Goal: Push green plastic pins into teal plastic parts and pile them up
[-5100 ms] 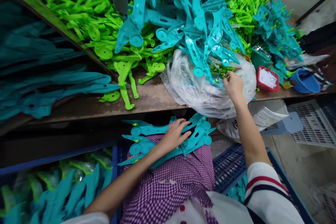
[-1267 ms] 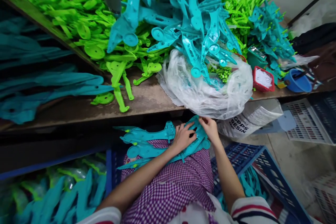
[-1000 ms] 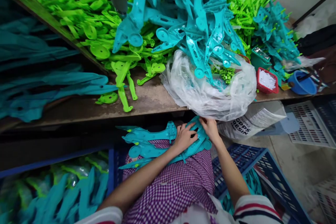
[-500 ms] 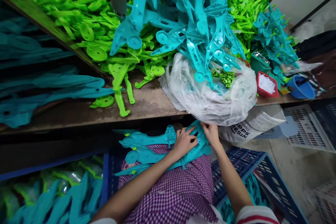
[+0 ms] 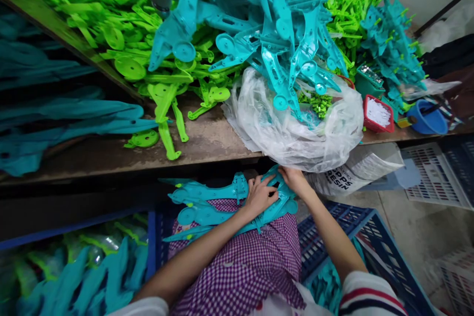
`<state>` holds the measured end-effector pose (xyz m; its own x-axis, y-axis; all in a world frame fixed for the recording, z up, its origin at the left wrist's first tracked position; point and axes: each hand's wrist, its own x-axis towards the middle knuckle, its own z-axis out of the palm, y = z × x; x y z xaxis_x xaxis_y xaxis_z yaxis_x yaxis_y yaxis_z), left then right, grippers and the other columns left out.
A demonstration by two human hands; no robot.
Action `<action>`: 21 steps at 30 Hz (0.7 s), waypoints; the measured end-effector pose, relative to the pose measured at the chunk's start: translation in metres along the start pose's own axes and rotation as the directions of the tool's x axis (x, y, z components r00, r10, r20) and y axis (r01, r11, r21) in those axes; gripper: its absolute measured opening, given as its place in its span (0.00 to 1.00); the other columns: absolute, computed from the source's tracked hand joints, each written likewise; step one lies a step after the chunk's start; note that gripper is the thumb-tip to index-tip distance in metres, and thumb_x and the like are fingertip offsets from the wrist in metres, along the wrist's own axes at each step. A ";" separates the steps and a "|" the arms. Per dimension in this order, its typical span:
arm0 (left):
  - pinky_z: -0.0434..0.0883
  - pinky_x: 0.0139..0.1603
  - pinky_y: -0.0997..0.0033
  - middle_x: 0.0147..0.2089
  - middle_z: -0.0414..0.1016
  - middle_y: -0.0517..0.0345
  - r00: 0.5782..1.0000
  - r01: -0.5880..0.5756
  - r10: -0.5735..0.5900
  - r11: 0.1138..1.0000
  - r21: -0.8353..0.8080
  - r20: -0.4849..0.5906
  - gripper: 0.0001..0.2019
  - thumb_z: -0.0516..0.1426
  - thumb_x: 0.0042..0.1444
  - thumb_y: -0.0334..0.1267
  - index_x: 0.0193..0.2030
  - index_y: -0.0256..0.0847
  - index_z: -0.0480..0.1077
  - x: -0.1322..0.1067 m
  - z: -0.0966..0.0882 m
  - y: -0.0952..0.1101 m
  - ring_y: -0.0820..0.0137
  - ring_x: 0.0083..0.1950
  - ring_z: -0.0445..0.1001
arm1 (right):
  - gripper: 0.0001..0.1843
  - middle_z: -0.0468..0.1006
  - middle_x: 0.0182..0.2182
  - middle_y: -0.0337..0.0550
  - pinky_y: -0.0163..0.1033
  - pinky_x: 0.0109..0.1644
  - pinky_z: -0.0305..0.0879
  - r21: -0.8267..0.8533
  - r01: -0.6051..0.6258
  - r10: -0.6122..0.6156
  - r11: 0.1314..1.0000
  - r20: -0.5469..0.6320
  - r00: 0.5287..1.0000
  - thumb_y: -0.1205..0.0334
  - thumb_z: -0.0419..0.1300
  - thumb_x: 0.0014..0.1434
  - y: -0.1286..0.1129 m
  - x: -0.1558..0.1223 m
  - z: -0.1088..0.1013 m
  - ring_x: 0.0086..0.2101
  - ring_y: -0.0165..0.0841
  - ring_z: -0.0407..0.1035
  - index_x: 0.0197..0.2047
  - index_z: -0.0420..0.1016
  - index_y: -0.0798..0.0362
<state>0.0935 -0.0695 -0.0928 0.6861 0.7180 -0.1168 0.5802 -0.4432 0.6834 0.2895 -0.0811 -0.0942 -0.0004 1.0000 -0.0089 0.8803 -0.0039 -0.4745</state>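
Note:
Several teal plastic parts (image 5: pixel 207 205) lie stacked across my lap, on purple checked cloth. My left hand (image 5: pixel 259 195) rests flat on top of the stack with fingers spread, pressing it down. My right hand (image 5: pixel 294 178) is at the stack's right end, fingers curled in a pinch against a teal part; what sits between the fingertips is too small to make out. Just above, a clear plastic bag (image 5: pixel 296 133) on the bench holds small green pegs (image 5: pixel 316 102).
The wooden bench (image 5: pixel 207 140) carries heaps of green parts (image 5: pixel 126 34) and teal parts (image 5: pixel 274 19), a red tray (image 5: pixel 377 113) and a blue bowl (image 5: pixel 427 118). A blue crate (image 5: pixel 370 237) stands at my right, a white sack (image 5: pixel 355 170) under the bench, teal parts lower left.
Five seconds ago my right hand was up in the bag of green pegs; it has come down to the stack's right end. Over the last second both hands barely shift.

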 end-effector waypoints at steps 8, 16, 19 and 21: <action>0.56 0.57 0.44 0.66 0.68 0.64 1.000 0.001 -0.001 1.000 -0.014 0.010 0.11 0.57 0.60 0.45 0.39 0.53 0.82 0.000 0.001 0.000 0.49 0.63 0.59 | 0.14 0.80 0.43 0.50 0.43 0.53 0.67 -0.067 0.053 -0.043 0.996 0.145 0.989 0.63 0.52 0.67 0.007 0.007 -0.002 0.45 0.41 0.74 0.47 0.79 0.54; 0.55 0.57 0.44 0.67 0.66 0.68 1.000 -0.002 0.002 1.000 0.005 0.009 0.11 0.57 0.61 0.45 0.39 0.54 0.82 -0.001 -0.002 0.000 0.48 0.63 0.56 | 0.16 0.80 0.47 0.47 0.47 0.59 0.64 0.273 -0.064 0.085 0.960 -0.066 0.994 0.53 0.55 0.65 0.013 -0.006 -0.009 0.50 0.41 0.73 0.48 0.78 0.52; 0.55 0.57 0.43 0.68 0.65 0.68 1.000 -0.004 0.005 1.000 -0.007 0.022 0.10 0.57 0.60 0.45 0.38 0.53 0.82 0.000 -0.002 0.001 0.47 0.63 0.56 | 0.18 0.81 0.46 0.47 0.49 0.61 0.63 0.380 -0.122 0.182 0.917 -0.125 0.975 0.51 0.56 0.63 0.016 -0.011 -0.012 0.50 0.41 0.73 0.48 0.78 0.52; 0.56 0.57 0.43 0.68 0.65 0.68 1.000 -0.004 0.004 1.000 -0.018 0.028 0.10 0.57 0.60 0.45 0.37 0.53 0.82 0.001 -0.002 0.001 0.47 0.63 0.56 | 0.18 0.81 0.45 0.46 0.49 0.60 0.64 0.412 -0.145 0.204 0.899 -0.104 0.973 0.51 0.57 0.62 0.014 -0.011 -0.013 0.49 0.41 0.73 0.49 0.78 0.52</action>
<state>0.0942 -0.0679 -0.0907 0.7005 0.7009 -0.1342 0.5699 -0.4361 0.6964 0.3079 -0.0921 -0.0888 0.2286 0.9734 -0.0142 0.5960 -0.1514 -0.7885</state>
